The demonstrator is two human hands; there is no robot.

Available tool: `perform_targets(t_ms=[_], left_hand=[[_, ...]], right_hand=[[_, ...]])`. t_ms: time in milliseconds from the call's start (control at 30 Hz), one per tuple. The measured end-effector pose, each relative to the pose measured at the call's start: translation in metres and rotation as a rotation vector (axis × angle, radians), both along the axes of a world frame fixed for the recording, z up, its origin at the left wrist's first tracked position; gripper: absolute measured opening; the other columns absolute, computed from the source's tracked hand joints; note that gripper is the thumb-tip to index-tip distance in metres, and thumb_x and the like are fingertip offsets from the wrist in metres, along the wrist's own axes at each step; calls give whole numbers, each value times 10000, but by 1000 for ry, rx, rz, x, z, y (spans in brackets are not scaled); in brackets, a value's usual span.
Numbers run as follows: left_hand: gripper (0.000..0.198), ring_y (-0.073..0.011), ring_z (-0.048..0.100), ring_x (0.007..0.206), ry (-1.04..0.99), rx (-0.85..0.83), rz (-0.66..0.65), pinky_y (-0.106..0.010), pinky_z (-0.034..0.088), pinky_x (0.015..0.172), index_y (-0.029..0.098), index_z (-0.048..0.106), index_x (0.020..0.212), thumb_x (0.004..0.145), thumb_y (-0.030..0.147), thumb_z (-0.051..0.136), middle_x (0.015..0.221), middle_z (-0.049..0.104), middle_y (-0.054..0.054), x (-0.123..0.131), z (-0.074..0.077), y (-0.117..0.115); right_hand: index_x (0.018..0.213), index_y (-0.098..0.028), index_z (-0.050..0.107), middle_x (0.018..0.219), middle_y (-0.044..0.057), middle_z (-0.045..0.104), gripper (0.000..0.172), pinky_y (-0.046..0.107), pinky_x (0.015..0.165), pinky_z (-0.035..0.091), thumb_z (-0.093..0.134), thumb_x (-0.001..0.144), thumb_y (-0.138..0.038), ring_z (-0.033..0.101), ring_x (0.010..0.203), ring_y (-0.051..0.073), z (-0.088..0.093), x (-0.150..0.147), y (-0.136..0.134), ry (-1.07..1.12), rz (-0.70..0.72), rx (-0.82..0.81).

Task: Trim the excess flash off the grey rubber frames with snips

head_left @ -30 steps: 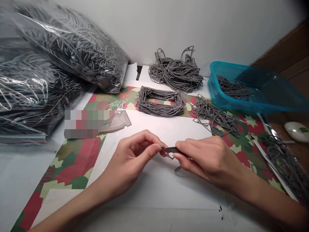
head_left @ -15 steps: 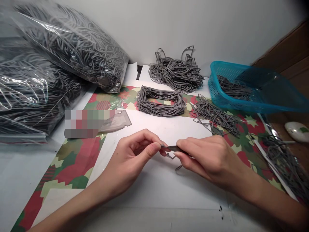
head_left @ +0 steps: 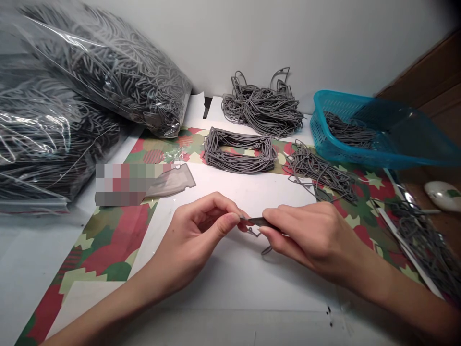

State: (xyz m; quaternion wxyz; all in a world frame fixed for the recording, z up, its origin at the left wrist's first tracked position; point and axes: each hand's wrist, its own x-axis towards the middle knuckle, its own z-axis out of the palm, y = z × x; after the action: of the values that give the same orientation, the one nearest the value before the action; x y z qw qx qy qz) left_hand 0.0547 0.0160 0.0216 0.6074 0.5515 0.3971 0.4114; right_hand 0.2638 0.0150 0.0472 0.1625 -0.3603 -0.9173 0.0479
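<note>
My left hand (head_left: pixel 207 230) pinches a thin grey rubber gasket (head_left: pixel 253 232) between thumb and fingertips, above the white paper. Part of this strip, with a small loop and a corner, hangs below the fingertips. Closed around dark tweezers (head_left: pixel 260 221), my right hand (head_left: pixel 306 235) points their narrow tip left, up against the left fingertips. A curved grey bit (head_left: pixel 266 250) of the strip shows under the right thumb. What the tip does at the strip is too small to make out.
Behind the hands lie a neat rectangular stack of gaskets (head_left: pixel 239 166), a large heap (head_left: pixel 262 110) and a loose pile (head_left: pixel 320 173). A blue basket (head_left: pixel 319 129) holds more. Filled plastic bags (head_left: pixel 144 72) stand left; a white mouse (head_left: pixel 442 196) lies right.
</note>
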Motion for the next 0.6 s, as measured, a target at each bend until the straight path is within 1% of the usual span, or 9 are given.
perform_targets(t_ms=[167,600], left_hand=[[147,-58,664,736,12,8,-2,-84,501,689,210,688,778,892,159,611,751,701,49,0,0,0],[146,-48,664,728,13,4,6,-66,496,678,204,682,764,881,145,619,747,702,55,1,2,0]], right_hand=[[762,-159,609,573,-38,489,336,253,459,258,398,999,-270,386,453,86,-1,0,-1,0,-3,-1],[752,-164,604,574,-42,479,326,253,462,267,408,993,-261,406,454,87,0,-1,-1,-3,-8,-24]])
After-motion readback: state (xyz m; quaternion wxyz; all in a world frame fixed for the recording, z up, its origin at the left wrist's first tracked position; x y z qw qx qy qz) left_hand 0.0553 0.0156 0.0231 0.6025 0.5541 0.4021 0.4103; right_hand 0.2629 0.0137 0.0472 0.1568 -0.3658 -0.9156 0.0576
